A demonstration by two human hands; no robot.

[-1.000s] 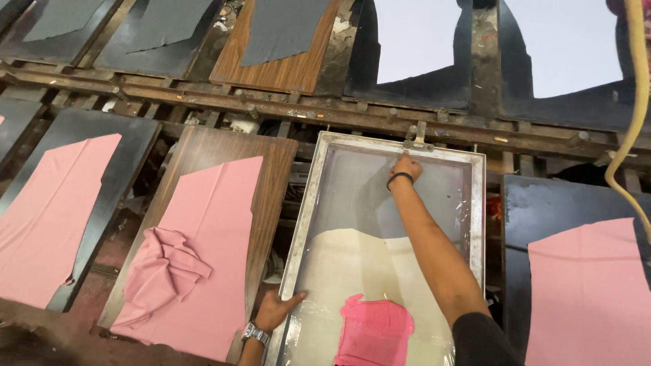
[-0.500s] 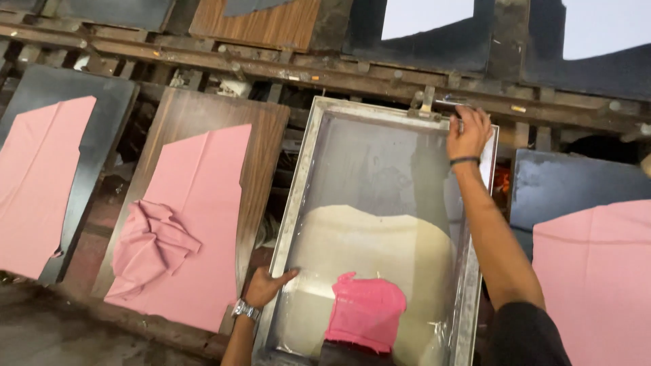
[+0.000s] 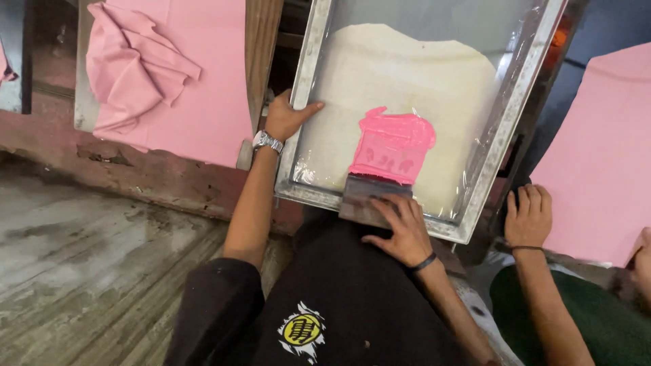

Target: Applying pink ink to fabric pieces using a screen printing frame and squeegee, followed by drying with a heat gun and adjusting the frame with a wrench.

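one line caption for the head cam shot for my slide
Left hand steadies the metal-framed screen; right hand grips a squeegee below pink ink.

Pink cloth (image 3: 203, 102) on wooden board (image 3: 263, 61)

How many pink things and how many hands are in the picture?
Pink cloth sheets laid flat: 2, the left sheet and the right sheet
Crumpled pink cloth: 1
Pink ink patch on the screen frame: 1
Hands: 3, left hand, right hand, another person's hand
Total: 7
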